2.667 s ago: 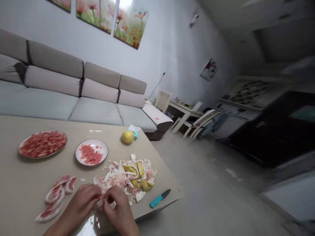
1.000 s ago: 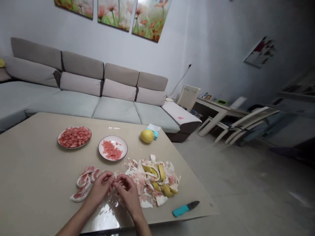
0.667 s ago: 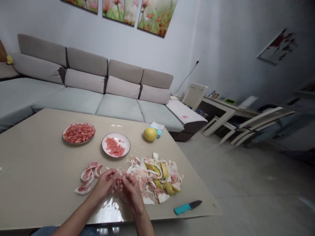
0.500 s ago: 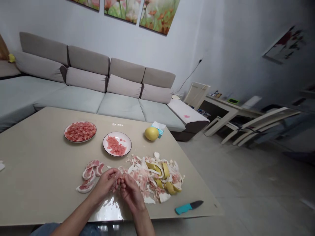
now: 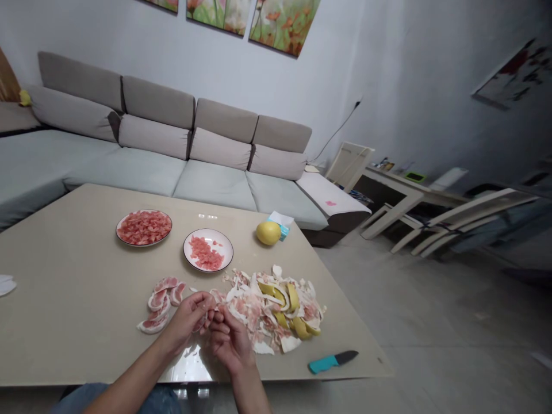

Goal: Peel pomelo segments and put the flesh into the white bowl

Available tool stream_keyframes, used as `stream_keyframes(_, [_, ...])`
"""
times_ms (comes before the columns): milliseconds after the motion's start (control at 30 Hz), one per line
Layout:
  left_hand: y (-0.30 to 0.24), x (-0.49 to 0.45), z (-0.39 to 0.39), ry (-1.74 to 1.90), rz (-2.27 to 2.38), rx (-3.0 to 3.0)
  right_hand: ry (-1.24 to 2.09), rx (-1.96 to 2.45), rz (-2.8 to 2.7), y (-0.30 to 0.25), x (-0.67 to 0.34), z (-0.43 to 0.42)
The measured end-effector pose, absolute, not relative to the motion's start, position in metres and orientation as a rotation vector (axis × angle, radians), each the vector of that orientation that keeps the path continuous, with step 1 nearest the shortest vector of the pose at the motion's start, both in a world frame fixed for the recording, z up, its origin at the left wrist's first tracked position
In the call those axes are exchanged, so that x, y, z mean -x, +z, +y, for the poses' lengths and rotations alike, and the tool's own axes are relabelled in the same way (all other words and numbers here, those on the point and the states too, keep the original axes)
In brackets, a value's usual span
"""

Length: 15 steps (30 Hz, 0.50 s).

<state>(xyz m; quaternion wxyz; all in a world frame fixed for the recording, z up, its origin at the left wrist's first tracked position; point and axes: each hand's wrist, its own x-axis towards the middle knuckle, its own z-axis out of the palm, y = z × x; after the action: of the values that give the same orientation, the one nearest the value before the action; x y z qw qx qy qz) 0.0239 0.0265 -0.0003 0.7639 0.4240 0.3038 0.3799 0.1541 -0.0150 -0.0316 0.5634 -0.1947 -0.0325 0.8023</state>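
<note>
Pomelo item: pink-fleshed pomelo segment (image 5: 206,319), small and largely hidden by fingers, held just above the near edge of the glossy beige table (image 5: 64,299), between the two hands. Left hand (image 5: 187,316) – fingers curled and pinched onto the segment from the left. Right hand (image 5: 230,342) – fingertips closed on the same piece from the right, knuckles touching those of the left hand. Just left of the hands: cluster of pink curved segments in white membrane (image 5: 160,299), lying flat on the table. Just right of them: heap of white pith, pink scraps and yellow rind strips (image 5: 276,305), touching the table. Beyond the hands: small white round plate of pink fruit pieces (image 5: 208,250), and further left a larger round plate heaped with pink fruit pieces (image 5: 144,227), the two plates apart. Far right of the table: whole yellow round citrus fruit (image 5: 268,232) beside a light-blue tissue pack (image 5: 282,223). Near right corner: short knife with teal handle and dark blade (image 5: 332,361), well apart from the heap. Behind the table: long grey cushioned sofa (image 5: 172,144).
</note>
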Motion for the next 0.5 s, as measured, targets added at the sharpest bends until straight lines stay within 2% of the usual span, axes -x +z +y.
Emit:
stream_keyframes(200, [-0.001,-0.021,0.028,0.808,0.663,-0.956,1.82,0.548,-0.195,-0.021,-0.151,-0.019])
stream_keyframes(500, [-0.002,-0.02,0.03,0.78,0.739,-1.161,1.427,1.045,-0.793,-0.017,-0.158,-0.02])
